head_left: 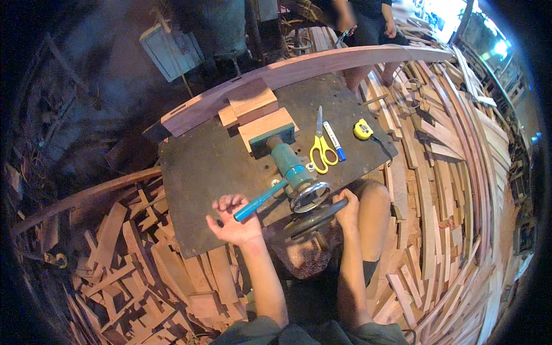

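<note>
Right grip [347, 208]: fingers curled round the right end of the black wheel [318, 219], so the wheel lies to its left, rim running down-left from the fingers. Left grip [237, 224]: wide, palm up, fingers spread, holding nothing. It sits right at the free end of the blue lever [257, 202]; cannot tell if skin touches it. Lever's long axis slants up-right from the left palm to the green screw body [290, 164]. Left hand nearer the lever, right hand nearer the wheel. A shiny metal ring [311, 197] sits just above the black wheel.

Screw body's axis points away from the person and a bit left, ending in a flat plate [271, 140] against the near wood block [268, 127]. Another wood block [256, 103] is beyond it, beside the long beam [322, 61] along the far side of the dark surface [198, 178].

Right part of surface: yellow scissors [323, 152], marker [334, 141], yellow tape measure [363, 130].

Room: offcuts [164, 270] heaped left, long planks [428, 190] right, another person [371, 31] standing past the beam, pale box [171, 53] upper left.
</note>
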`<state>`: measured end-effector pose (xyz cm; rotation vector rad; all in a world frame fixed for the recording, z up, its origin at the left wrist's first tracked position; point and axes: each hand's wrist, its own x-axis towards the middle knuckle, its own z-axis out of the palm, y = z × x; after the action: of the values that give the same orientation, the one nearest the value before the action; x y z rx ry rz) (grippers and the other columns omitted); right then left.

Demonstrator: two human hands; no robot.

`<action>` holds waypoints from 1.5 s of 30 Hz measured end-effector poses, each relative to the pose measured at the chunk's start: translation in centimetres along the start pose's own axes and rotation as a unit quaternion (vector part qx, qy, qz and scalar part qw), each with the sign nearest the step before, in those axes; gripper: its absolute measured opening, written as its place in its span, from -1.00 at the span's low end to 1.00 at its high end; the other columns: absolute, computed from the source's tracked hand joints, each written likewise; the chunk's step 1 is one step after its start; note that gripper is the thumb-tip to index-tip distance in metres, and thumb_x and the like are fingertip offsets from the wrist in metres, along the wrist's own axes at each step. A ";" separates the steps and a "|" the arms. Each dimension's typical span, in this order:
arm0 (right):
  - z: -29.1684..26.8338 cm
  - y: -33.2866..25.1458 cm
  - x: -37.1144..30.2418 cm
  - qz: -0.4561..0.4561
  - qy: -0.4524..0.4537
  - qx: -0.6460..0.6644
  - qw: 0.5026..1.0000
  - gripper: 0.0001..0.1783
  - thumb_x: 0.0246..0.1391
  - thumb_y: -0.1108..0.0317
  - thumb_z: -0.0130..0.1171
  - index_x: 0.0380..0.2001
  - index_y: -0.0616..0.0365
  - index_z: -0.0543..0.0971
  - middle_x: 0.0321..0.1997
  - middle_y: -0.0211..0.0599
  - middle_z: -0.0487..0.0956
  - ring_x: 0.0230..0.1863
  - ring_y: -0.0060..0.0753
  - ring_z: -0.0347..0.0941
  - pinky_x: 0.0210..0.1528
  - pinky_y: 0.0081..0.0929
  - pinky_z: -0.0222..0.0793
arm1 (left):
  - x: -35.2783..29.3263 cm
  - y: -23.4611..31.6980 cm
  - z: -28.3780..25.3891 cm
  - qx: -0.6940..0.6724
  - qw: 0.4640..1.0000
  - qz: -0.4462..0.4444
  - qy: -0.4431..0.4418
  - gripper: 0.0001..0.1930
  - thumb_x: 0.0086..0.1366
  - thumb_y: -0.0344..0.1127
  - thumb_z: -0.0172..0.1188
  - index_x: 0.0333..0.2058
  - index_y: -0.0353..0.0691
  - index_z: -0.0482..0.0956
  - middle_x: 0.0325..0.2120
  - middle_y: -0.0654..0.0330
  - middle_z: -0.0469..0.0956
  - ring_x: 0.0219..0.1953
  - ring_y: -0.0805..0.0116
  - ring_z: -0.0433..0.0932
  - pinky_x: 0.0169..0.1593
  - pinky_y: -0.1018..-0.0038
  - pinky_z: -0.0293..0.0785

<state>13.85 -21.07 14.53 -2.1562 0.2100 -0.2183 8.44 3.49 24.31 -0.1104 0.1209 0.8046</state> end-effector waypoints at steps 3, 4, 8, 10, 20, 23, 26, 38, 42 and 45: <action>0.4 -0.2 0.3 0.072 -0.016 0.066 0.995 -0.70 -0.09 0.42 0.19 -0.68 0.20 0.28 -0.74 -0.10 0.25 -0.66 -0.20 0.16 -0.50 -0.25 0.21 | 1.1 0.1 -0.3 0.002 0.998 0.002 -0.066 -0.65 0.27 0.05 -0.09 -0.45 -0.12 0.36 -0.54 0.25 0.33 -0.38 0.36 0.36 -0.23 0.37 0.26; 0.2 -0.3 0.1 0.032 -0.003 0.025 0.999 -0.70 -0.10 0.42 0.18 -0.69 0.20 0.27 -0.74 -0.11 0.25 -0.66 -0.22 0.18 -0.51 -0.26 0.21 | 1.2 -0.7 -0.4 -0.001 0.996 -0.009 -0.084 -0.66 0.26 0.04 -0.06 -0.45 -0.12 0.36 -0.54 0.25 0.34 -0.38 0.36 0.36 -0.24 0.37 0.26; 1.1 0.1 0.2 -0.050 0.012 0.057 0.997 -0.74 -0.09 0.48 0.13 -0.69 0.21 0.28 -0.74 -0.19 0.21 -0.65 -0.35 0.16 -0.53 -0.34 0.19 | 0.6 -3.1 0.8 -0.059 0.978 -0.087 -0.178 -0.76 0.17 -0.11 0.16 -0.37 -0.07 0.33 -0.47 0.27 0.30 -0.34 0.38 0.28 -0.20 0.44 0.21; 0.1 0.4 -0.5 -0.040 0.003 0.052 0.998 -0.76 -0.09 0.50 0.12 -0.69 0.21 0.28 -0.74 -0.21 0.20 -0.65 -0.41 0.15 -0.55 -0.37 0.18 | -1.0 -2.4 0.5 -0.001 0.989 -0.088 -0.120 -0.76 0.18 -0.11 0.16 -0.34 -0.07 0.34 -0.45 0.28 0.30 -0.30 0.38 0.28 -0.18 0.43 0.21; 0.6 1.3 0.4 -0.030 0.007 0.045 0.999 -0.72 -0.10 0.48 0.12 -0.72 0.18 0.25 -0.74 -0.27 0.20 -0.62 -0.53 0.14 -0.54 -0.41 0.16 | 1.3 -5.9 7.2 -0.035 0.938 -0.099 -0.331 -0.64 0.37 0.03 -0.17 -0.41 -0.10 0.39 -0.50 0.26 0.30 -0.34 0.37 0.32 -0.26 0.46 0.22; 0.6 0.6 0.3 -0.024 -0.001 0.038 0.999 -0.70 -0.09 0.46 0.14 -0.72 0.18 0.25 -0.73 -0.26 0.22 -0.62 -0.50 0.15 -0.53 -0.40 0.18 | 0.5 -7.5 12.3 0.082 0.950 -0.042 -0.298 -0.60 0.42 -0.02 -0.25 -0.46 -0.15 0.39 -0.51 0.22 0.33 -0.37 0.31 0.33 -0.21 0.40 0.28; 0.2 -0.1 0.2 -0.004 -0.019 0.026 0.999 -0.70 -0.08 0.43 0.16 -0.71 0.20 0.26 -0.73 -0.22 0.26 -0.62 -0.44 0.17 -0.52 -0.36 0.19 | 0.6 -7.6 11.7 0.288 0.898 0.035 -0.332 -0.58 0.44 -0.09 -0.28 -0.50 -0.20 0.38 -0.53 0.16 0.36 -0.37 0.25 0.35 -0.13 0.33 0.32; 1.2 1.7 0.8 0.013 -0.030 0.011 0.999 -0.72 -0.12 0.44 0.15 -0.71 0.18 0.26 -0.74 -0.16 0.26 -0.65 -0.35 0.14 -0.55 -0.31 0.19 | 31.1 -0.9 16.0 0.793 0.451 0.276 -0.303 -0.54 0.40 -0.05 -0.10 -0.43 -0.32 0.59 -0.44 0.13 0.60 -0.31 0.29 0.53 -0.14 0.41 0.36; 0.8 1.5 0.3 0.066 -0.069 0.188 0.978 -0.78 -0.02 0.50 0.03 -0.67 0.16 0.29 -0.71 -0.43 0.23 -0.61 -0.58 0.13 -0.56 -0.52 0.04 | 39.3 0.8 17.6 0.913 0.257 0.205 -0.241 -0.34 0.38 0.18 -0.27 -0.36 -0.32 0.61 -0.33 -0.02 0.62 -0.16 0.06 0.56 -0.03 0.27 0.37; 0.1 -1.0 0.3 0.012 -0.040 0.035 0.999 -0.76 -0.13 0.52 0.10 -0.69 0.25 0.26 -0.71 -0.11 0.29 -0.61 -0.29 0.20 -0.49 -0.33 0.19 | 43.8 2.5 15.6 0.955 0.187 0.130 -0.190 -0.18 0.34 0.33 -0.43 -0.26 -0.32 0.63 -0.23 -0.10 0.60 -0.04 -0.04 0.53 0.07 0.21 0.33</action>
<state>14.19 -20.51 15.30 -2.0876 0.1803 -0.1227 37.76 38.55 33.07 2.6732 0.6117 0.4140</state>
